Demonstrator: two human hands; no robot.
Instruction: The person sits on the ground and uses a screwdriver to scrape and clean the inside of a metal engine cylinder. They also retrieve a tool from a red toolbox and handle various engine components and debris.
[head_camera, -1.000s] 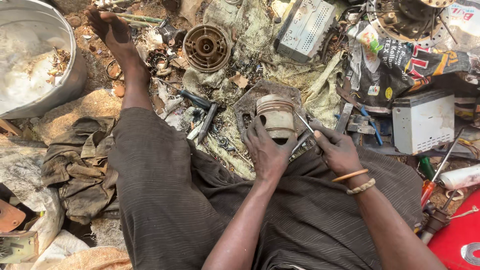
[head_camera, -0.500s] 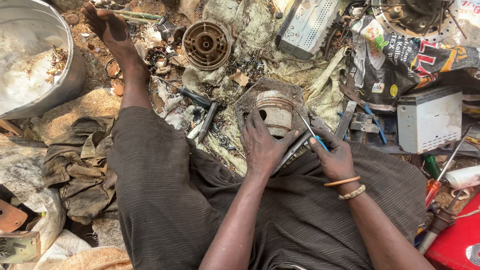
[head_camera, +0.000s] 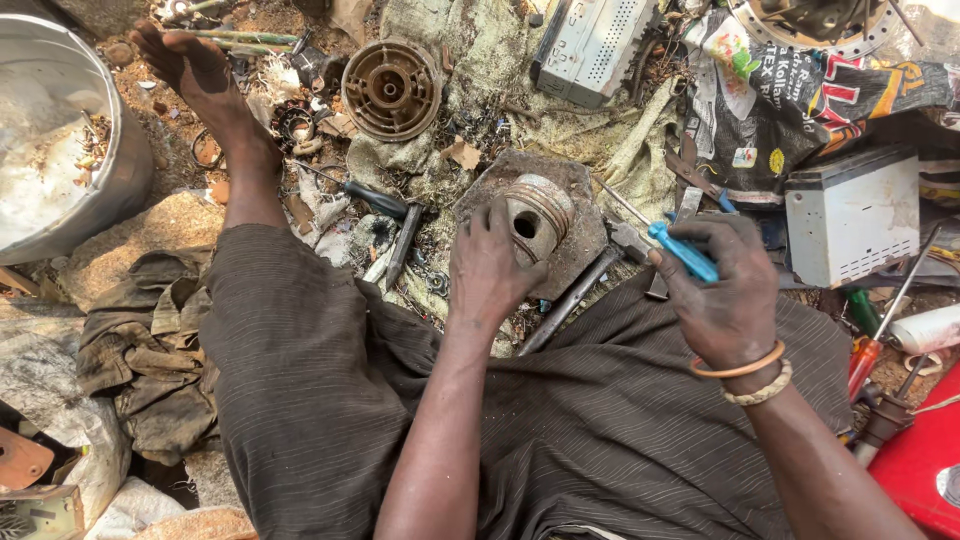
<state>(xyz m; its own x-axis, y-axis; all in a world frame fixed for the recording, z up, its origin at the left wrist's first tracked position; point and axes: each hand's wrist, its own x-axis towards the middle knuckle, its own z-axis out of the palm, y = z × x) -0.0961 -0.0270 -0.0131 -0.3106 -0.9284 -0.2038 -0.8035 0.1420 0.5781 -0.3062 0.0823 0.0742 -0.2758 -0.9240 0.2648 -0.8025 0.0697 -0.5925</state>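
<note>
My left hand (head_camera: 487, 268) grips a metal piston (head_camera: 538, 212) that lies on its side on a flat rusty metal plate (head_camera: 580, 255) in front of my lap. The piston's pin hole faces me. My right hand (head_camera: 722, 290) is closed around a screwdriver with a blue handle (head_camera: 682, 250); its thin shaft points up and left, just right of the piston. Two bangles sit on my right wrist. I sit on the ground in dark striped trousers, my bare left foot (head_camera: 195, 65) stretched out ahead.
A big metal basin (head_camera: 115, 170) stands at the far left. A round finned rusty part (head_camera: 392, 88) lies beyond the piston. Grey metal boxes (head_camera: 850, 215) lie to the right and at the top, a black-handled tool (head_camera: 375, 198) left of the plate, a red object (head_camera: 915, 465) bottom right.
My left hand has closed more firmly around the piston, which now lies tipped on its side. My right hand has pulled the screwdriver back to the right, away from the piston.
</note>
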